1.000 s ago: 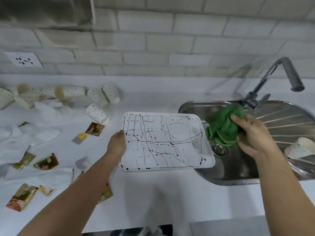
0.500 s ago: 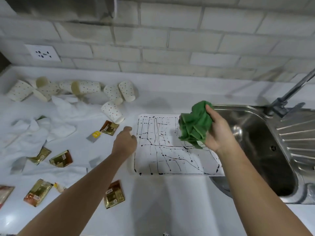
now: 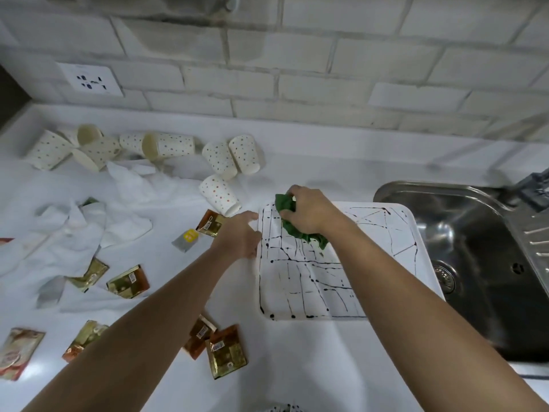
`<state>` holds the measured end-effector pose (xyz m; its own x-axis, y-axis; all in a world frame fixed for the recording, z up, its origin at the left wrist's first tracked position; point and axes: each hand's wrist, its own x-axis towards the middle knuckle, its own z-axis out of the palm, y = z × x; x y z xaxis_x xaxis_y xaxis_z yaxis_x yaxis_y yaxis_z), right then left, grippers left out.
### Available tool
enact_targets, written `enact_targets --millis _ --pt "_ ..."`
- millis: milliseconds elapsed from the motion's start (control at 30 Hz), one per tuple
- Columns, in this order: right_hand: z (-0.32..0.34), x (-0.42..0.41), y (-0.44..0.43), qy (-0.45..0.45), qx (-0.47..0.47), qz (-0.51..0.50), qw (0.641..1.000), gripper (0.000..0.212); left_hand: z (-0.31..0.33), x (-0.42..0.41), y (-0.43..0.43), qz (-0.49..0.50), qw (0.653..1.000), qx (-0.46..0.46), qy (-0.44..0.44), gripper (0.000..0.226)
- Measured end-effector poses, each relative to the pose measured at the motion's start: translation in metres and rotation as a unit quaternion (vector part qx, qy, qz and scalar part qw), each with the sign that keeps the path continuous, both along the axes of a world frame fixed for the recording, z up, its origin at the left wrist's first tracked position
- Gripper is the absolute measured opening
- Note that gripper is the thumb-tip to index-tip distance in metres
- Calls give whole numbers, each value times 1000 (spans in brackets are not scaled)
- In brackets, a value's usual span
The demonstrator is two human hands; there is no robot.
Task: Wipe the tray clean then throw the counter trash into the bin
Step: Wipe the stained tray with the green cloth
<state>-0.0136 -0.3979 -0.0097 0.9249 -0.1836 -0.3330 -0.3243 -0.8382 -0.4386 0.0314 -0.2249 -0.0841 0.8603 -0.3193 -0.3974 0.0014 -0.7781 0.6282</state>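
A white tray (image 3: 383, 263) streaked with dark sauce lines lies on the counter beside the sink. My right hand (image 3: 309, 212) grips a crumpled green cloth (image 3: 289, 218) and presses it onto the tray's far left corner. At the tray's left edge my left hand (image 3: 239, 236) holds the rim, its fingers partly hidden. Trash covers the counter to the left: several spotted paper cups (image 3: 219, 193), crumpled white napkins (image 3: 89, 224) and gold and brown sachets (image 3: 225, 350).
A steel sink (image 3: 475, 263) lies right of the tray, with the tap's base (image 3: 531, 188) at the far right. A wall socket (image 3: 89, 80) is set in the white brick wall. Bare counter lies in front of the tray. No bin is in view.
My right hand has carried the green cloth from over the sink down onto the tray's far left corner. The left hand stays at the tray's left edge. The view has shifted left.
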Motion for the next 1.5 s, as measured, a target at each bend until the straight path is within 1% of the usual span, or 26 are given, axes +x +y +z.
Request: enact_targets --millis 33,100,167,267,367,467,567,667,733,833,900,1000,1067,1167,1267,1367,1433,1500 --pt "-6 6 6 -9 -27 -2 1000 34 2 3 0 1 1000 -6 31 63" --pt "-20 15 19 -22 -87 10 996 23 7 8 -1 6 995 -27 92 74" --pt "-30 21 27 -19 -141 16 990 13 10 14 -1 7 989 -50 136 77" --pt "-40 25 35 -18 -181 7 983 21 11 19 2 3 983 -72 171 79" --pt "-53 27 39 -48 -175 -22 983 27 11 19 5 14 976 -103 194 77" --pt "-65 29 39 -80 -158 -29 984 23 9 18 8 16 973 -125 195 76" --pt "-72 23 39 -87 -144 11 986 17 9 18 11 13 971 -143 191 75" --pt "-76 8 36 -74 -140 71 985 22 8 18 13 23 964 -165 207 78" --pt "-75 9 31 -76 -143 75 984 25 6 17 14 23 963 -165 211 80" --pt "-69 26 26 -93 -140 31 985 31 8 15 13 11 968 -153 197 77" --pt "-68 29 29 -89 -133 15 987 32 8 16 12 13 968 -159 195 76" --pt "-74 7 36 -73 -120 57 988 30 9 16 14 15 968 -161 193 78" --pt "-75 -6 36 -80 -98 77 989 27 8 15 15 12 967 -162 194 80" --pt "-69 6 31 -89 -99 64 989 27 8 14 15 13 967 -159 201 83" --pt "-67 16 33 -98 -100 21 990 28 6 15 14 18 967 -158 199 83" --pt "-76 -7 40 -84 -93 50 991 24 4 15 16 21 967 -166 192 82" --pt "-77 -21 40 -77 -81 71 991 25 3 13 17 14 968 -166 189 82" --pt "-74 -14 34 -80 -83 72 991 28 3 14 17 11 967 -162 196 84"
